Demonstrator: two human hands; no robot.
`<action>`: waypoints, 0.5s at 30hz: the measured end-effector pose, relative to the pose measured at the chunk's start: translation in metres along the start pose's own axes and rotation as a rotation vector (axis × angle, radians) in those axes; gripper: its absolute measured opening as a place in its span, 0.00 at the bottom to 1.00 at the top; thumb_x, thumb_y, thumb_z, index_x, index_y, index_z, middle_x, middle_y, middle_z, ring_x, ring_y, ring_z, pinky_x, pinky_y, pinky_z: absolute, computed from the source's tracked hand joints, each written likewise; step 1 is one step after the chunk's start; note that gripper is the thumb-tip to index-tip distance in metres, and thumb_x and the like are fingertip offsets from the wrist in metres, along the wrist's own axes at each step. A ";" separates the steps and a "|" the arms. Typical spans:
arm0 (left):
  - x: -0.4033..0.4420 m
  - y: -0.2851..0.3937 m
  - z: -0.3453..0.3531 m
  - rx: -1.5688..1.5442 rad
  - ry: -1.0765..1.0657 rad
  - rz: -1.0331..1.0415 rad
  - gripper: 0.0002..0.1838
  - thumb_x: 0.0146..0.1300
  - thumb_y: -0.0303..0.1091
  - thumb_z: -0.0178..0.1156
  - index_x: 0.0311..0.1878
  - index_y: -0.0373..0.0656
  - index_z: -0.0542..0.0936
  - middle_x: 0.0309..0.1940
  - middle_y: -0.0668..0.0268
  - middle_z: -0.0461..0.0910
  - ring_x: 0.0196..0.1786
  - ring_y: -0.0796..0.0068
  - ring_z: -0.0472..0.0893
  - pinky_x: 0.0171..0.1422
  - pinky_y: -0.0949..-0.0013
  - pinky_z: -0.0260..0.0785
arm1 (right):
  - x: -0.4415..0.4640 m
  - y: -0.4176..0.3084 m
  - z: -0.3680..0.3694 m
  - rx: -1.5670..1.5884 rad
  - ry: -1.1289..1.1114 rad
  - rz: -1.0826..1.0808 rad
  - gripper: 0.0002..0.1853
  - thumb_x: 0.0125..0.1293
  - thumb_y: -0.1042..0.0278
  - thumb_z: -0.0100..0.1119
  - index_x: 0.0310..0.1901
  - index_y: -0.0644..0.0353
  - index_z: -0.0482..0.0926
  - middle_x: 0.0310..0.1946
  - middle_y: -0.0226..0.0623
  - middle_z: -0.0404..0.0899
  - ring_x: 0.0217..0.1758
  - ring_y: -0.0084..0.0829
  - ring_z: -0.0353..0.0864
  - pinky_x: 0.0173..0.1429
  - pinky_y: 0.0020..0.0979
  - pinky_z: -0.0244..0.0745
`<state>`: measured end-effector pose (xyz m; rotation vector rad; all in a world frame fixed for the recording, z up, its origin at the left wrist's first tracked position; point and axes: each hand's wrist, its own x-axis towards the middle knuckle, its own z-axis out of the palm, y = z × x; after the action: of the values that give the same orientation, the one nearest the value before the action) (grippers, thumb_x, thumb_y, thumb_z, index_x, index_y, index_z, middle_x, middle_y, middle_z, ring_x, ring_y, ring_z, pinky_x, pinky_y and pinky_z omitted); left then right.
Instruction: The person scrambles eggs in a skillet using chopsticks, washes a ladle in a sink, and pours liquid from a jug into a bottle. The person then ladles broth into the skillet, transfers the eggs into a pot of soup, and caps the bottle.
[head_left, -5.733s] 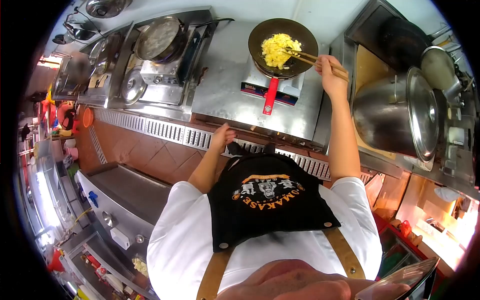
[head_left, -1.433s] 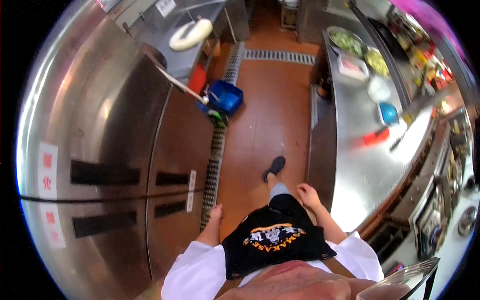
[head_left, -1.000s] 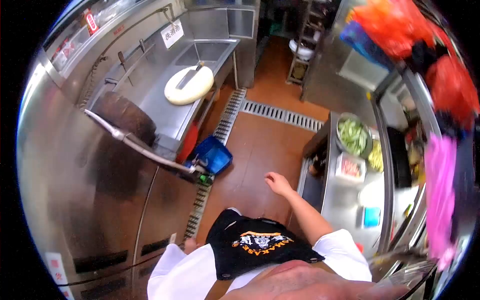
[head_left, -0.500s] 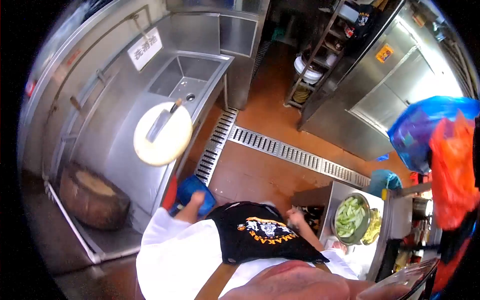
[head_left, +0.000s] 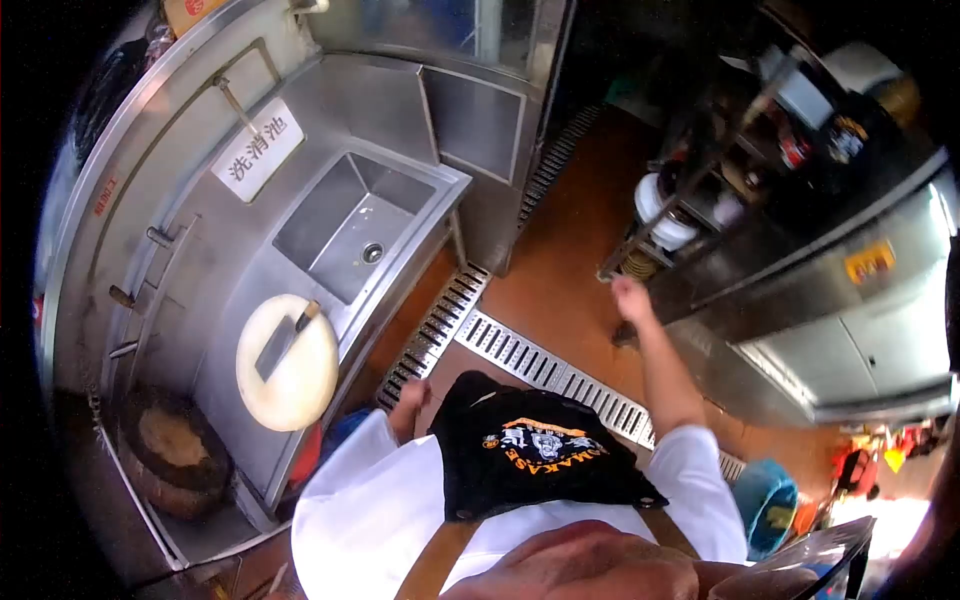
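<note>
My right hand point(head_left: 628, 298) reaches forward over the brown floor, its fingers curled, with no object showing in them. In the view it is close to the foot of a dark shelf rack point(head_left: 690, 200); I cannot tell whether they touch. Beside the black apron point(head_left: 540, 445), my left hand point(head_left: 408, 400) hangs low with its fingers curled in, and nothing sticks out of it. A cleaver point(head_left: 287, 342) lies on a round white cutting board point(head_left: 290, 390) on the steel counter to the left, apart from both hands.
A steel sink point(head_left: 350, 235) adjoins the board's counter. Floor drain grates point(head_left: 545, 365) cross the floor. A round wooden block point(head_left: 170, 450) stands at lower left, a blue bin point(head_left: 765, 510) at lower right. A steel cabinet point(head_left: 850, 350) lines the right side.
The view has shifted; the bowl of cut green vegetables and the hanging plastic bags have left it. My right hand has swung forward from beside the metal table. My left hand has drawn closer to the apron.
</note>
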<state>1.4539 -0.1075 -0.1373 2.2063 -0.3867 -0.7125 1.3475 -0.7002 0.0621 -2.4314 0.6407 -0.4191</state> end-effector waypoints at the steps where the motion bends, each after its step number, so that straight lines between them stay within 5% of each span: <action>1: -0.044 -0.035 0.011 0.017 0.031 0.093 0.13 0.63 0.42 0.53 0.33 0.42 0.77 0.22 0.61 0.76 0.21 0.66 0.74 0.23 0.62 0.64 | 0.056 -0.044 -0.027 0.145 -0.123 0.120 0.13 0.68 0.60 0.52 0.43 0.61 0.78 0.37 0.45 0.82 0.39 0.42 0.81 0.46 0.36 0.74; 2: -0.068 -0.053 0.022 0.034 0.063 0.190 0.17 0.68 0.46 0.52 0.37 0.41 0.78 0.26 0.61 0.78 0.26 0.71 0.78 0.27 0.68 0.68 | 0.112 -0.068 -0.038 0.066 -0.019 -0.096 0.12 0.67 0.60 0.53 0.44 0.59 0.78 0.37 0.45 0.82 0.40 0.44 0.82 0.46 0.37 0.75; 5: -0.123 -0.039 0.019 -0.267 0.036 -0.476 0.16 0.68 0.45 0.52 0.38 0.40 0.77 0.26 0.61 0.78 0.26 0.72 0.77 0.27 0.68 0.68 | 0.280 -0.120 -0.032 0.073 0.044 -0.322 0.13 0.66 0.61 0.54 0.48 0.56 0.78 0.42 0.45 0.81 0.46 0.45 0.81 0.50 0.39 0.75; 8: -0.133 -0.022 0.033 -0.346 0.134 -0.688 0.15 0.68 0.44 0.53 0.39 0.40 0.77 0.26 0.62 0.78 0.26 0.72 0.77 0.27 0.69 0.67 | 0.418 -0.178 0.009 -0.028 -0.018 -0.467 0.14 0.65 0.67 0.52 0.51 0.57 0.77 0.43 0.44 0.81 0.47 0.41 0.81 0.52 0.37 0.74; 9: -0.126 -0.011 0.038 -0.372 0.171 -0.715 0.15 0.68 0.44 0.53 0.40 0.40 0.76 0.26 0.62 0.78 0.26 0.72 0.77 0.27 0.69 0.67 | 0.466 -0.185 0.034 -0.103 -0.037 -0.526 0.12 0.65 0.70 0.51 0.49 0.58 0.78 0.41 0.43 0.81 0.45 0.37 0.81 0.51 0.34 0.74; 11: -0.099 0.019 0.051 -0.432 0.245 -0.729 0.15 0.68 0.43 0.53 0.40 0.39 0.76 0.27 0.63 0.78 0.26 0.73 0.76 0.27 0.70 0.67 | 0.511 -0.221 0.060 0.286 -0.110 -0.878 0.14 0.65 0.71 0.47 0.49 0.59 0.78 0.40 0.44 0.80 0.44 0.36 0.80 0.49 0.35 0.73; 14: -0.018 0.075 0.059 -0.601 0.392 -0.622 0.14 0.68 0.42 0.54 0.42 0.39 0.75 0.27 0.63 0.78 0.26 0.73 0.76 0.28 0.70 0.67 | 0.493 -0.307 0.030 -0.002 -0.221 -0.830 0.16 0.67 0.68 0.44 0.53 0.59 0.77 0.41 0.44 0.80 0.45 0.36 0.79 0.50 0.35 0.72; 15: 0.020 0.099 0.060 -0.833 0.480 -0.552 0.14 0.68 0.42 0.54 0.42 0.39 0.75 0.27 0.64 0.78 0.26 0.73 0.76 0.28 0.71 0.67 | 0.514 -0.297 0.053 -0.035 0.042 -1.096 0.17 0.68 0.67 0.44 0.55 0.60 0.75 0.43 0.44 0.79 0.46 0.37 0.79 0.51 0.36 0.72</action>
<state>1.4293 -0.2169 -0.1033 1.5734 0.6784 -0.4614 1.9024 -0.7364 0.2763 -2.6051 -0.7534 -0.8646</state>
